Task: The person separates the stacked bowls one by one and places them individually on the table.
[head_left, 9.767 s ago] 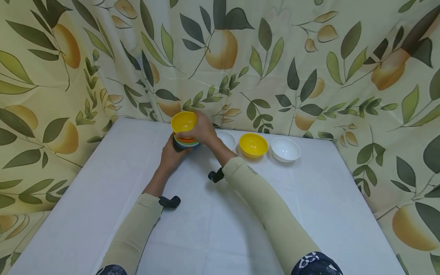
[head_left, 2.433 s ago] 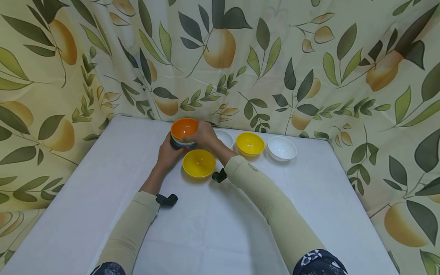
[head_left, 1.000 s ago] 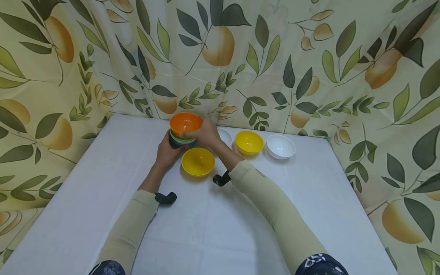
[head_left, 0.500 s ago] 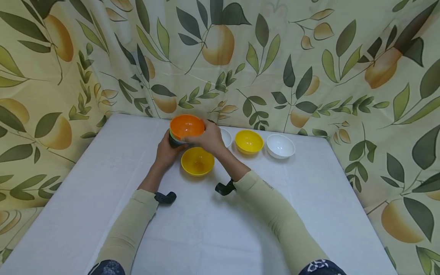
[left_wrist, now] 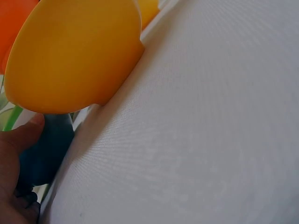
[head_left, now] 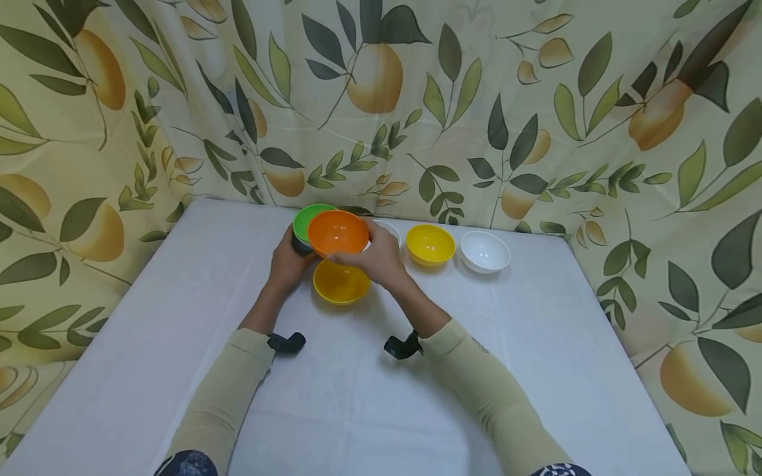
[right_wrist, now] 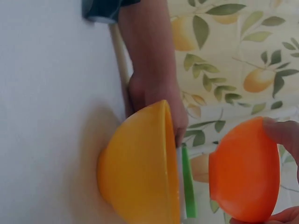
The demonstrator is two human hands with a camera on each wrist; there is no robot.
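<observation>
My right hand (head_left: 376, 254) grips an orange bowl (head_left: 338, 232) by its rim and holds it in the air above a yellow bowl (head_left: 340, 283) on the table. The right wrist view shows the orange bowl (right_wrist: 244, 177) lifted clear of the yellow bowl (right_wrist: 140, 172). My left hand (head_left: 288, 261) holds the stack of bowls (head_left: 308, 228) at the back, whose top bowl is green. In the left wrist view the yellow bowl (left_wrist: 74, 53) fills the upper left, and a dark bowl (left_wrist: 46, 149) of the stack shows beside my palm.
A white bowl (head_left: 388, 231) partly hidden by my right hand, another yellow bowl (head_left: 430, 244) and a white bowl (head_left: 485, 251) stand in a row at the back of the white table (head_left: 369, 396). A leaf-and-fruit curtain (head_left: 417, 99) hangs behind and at both sides.
The right hand has lifted the orange bowl off the stack and carried it right and toward me, over the near yellow bowl. The green bowl is now uncovered.
</observation>
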